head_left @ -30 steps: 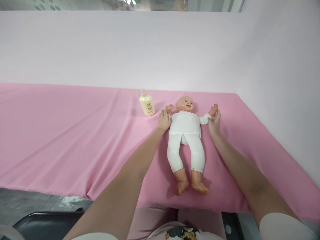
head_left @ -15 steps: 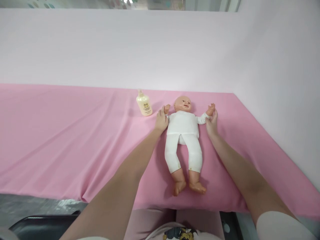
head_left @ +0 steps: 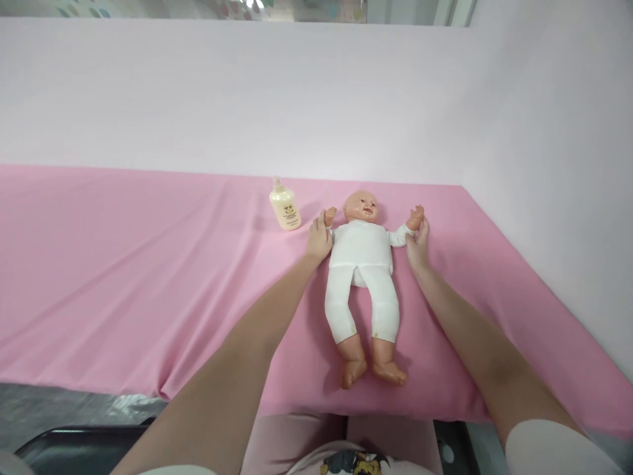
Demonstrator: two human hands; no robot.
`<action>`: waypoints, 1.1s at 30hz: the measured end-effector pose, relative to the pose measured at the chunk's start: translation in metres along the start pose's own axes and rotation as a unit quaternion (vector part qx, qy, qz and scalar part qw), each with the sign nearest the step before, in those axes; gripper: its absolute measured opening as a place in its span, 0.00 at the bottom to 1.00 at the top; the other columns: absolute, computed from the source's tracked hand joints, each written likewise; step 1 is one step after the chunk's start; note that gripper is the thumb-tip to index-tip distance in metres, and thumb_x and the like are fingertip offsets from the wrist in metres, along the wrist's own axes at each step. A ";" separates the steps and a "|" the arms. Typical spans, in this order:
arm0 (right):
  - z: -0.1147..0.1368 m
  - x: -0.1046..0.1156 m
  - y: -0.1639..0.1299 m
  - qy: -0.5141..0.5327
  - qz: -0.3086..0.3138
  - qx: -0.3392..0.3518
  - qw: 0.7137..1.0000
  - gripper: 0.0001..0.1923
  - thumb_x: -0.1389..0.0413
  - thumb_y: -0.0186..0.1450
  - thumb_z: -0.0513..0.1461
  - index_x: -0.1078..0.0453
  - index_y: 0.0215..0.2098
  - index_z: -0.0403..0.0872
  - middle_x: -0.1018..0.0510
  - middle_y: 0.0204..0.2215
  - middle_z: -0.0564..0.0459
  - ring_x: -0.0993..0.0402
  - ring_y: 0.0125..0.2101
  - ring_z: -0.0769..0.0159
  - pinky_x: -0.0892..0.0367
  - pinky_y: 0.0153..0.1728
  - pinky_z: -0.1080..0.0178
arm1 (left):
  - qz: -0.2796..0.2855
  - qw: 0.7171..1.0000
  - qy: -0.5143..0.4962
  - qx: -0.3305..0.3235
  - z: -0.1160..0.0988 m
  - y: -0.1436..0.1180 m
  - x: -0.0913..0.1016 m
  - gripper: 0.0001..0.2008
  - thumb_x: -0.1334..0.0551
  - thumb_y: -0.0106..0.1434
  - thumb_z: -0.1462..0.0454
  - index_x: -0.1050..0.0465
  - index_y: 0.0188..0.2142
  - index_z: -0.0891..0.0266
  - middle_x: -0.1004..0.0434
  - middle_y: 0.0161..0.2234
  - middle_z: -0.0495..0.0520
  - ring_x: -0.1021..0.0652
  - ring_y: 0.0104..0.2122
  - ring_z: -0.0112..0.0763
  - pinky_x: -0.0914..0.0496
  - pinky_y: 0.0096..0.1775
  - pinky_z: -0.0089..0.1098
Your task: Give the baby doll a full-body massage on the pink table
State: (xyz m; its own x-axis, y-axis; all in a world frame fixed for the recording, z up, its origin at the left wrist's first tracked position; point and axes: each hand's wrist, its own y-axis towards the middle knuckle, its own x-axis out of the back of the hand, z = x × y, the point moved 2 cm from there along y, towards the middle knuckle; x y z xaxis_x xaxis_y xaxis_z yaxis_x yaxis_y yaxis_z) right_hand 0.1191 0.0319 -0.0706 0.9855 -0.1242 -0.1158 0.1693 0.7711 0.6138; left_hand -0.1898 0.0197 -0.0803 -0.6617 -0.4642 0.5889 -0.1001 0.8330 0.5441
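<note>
A baby doll [head_left: 361,247] with a white cloth body and bare plastic head, hands and feet lies face up on the pink cloth [head_left: 148,264]. My left hand [head_left: 319,239] is closed around the doll's arm on the left, by its wrist. On the other side, my right hand [head_left: 419,245] grips the doll's other arm near the wrist, the thumb beside the small plastic hand. Both doll arms are spread out to the sides. Just left of my left hand stands a pale yellow pump bottle [head_left: 285,208] with a small printed face.
White wall panels [head_left: 237,99] rise behind the table and along its right side. Soft folds run through the cloth on the left. A black chair or seat [head_left: 79,448] shows at the lower left, below the table's front edge.
Hardly anything differs. Both hands keep their hold on the doll's arms, and the doll and bottle stay in place; the view shifts very slightly.
</note>
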 end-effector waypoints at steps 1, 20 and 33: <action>0.000 0.000 0.000 0.000 0.001 0.000 1.000 0.39 0.43 0.59 0.40 0.47 0.67 0.50 0.40 0.71 0.39 0.45 0.73 0.52 0.49 0.72 0.38 | -0.004 1.000 -0.003 -0.001 0.000 0.000 0.000 0.34 0.46 0.65 0.68 0.49 0.71 0.65 0.33 0.60 0.72 0.30 0.60 0.54 0.38 0.64 0.61; -0.012 -0.009 0.000 -0.005 0.010 -0.024 1.000 0.35 0.44 0.63 0.44 0.47 0.67 0.52 0.39 0.72 0.48 0.44 0.73 0.56 0.48 0.74 0.44 | -0.042 0.987 -0.153 -0.035 -0.011 0.005 0.018 0.31 0.45 0.64 0.66 0.41 0.67 0.61 0.32 0.64 0.65 0.31 0.66 0.49 0.41 0.70 0.55; -0.007 -0.001 0.003 -0.036 0.004 -0.005 0.999 0.40 0.43 0.61 0.45 0.49 0.68 0.48 0.41 0.72 0.37 0.44 0.72 0.54 0.46 0.72 0.43 | -0.112 0.953 -0.265 0.091 0.021 0.007 0.017 0.38 0.39 0.65 0.58 0.52 0.72 0.51 0.32 0.65 0.60 0.35 0.70 0.45 0.42 0.71 0.54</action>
State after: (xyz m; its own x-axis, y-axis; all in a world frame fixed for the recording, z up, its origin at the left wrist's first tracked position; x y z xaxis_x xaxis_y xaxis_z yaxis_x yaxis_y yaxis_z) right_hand 0.1187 0.0386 -0.0748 0.9853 -0.1619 -0.0551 0.1618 0.7781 0.6070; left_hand -0.2174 0.0234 -0.0789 -0.8862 -0.4595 0.0594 -0.3783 0.7916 0.4799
